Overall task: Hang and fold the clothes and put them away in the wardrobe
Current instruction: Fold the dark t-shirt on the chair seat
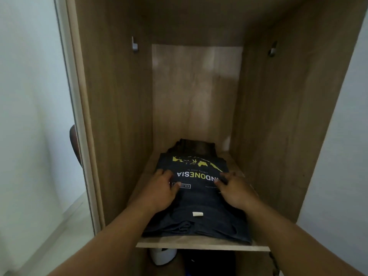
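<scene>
— Which step had you reached?

— Putting away. The folded dark T-shirt (pixel 196 198) lay on the wardrobe shelf (pixel 201 245), on top of another dark folded garment (pixel 196 146) showing at twelve o'clock. My left hand (pixel 161 191) rested flat on it at nine o'clock, fingers spread; my right hand (pixel 234 191) at three o'clock, fingers loosely curled on the cloth, pinching nothing I could see.

— And its lie?

— Long axis ran front to back; the print read upside down, collar end toward six. Next, I judged, let go and withdraw without dragging the fold.
</scene>
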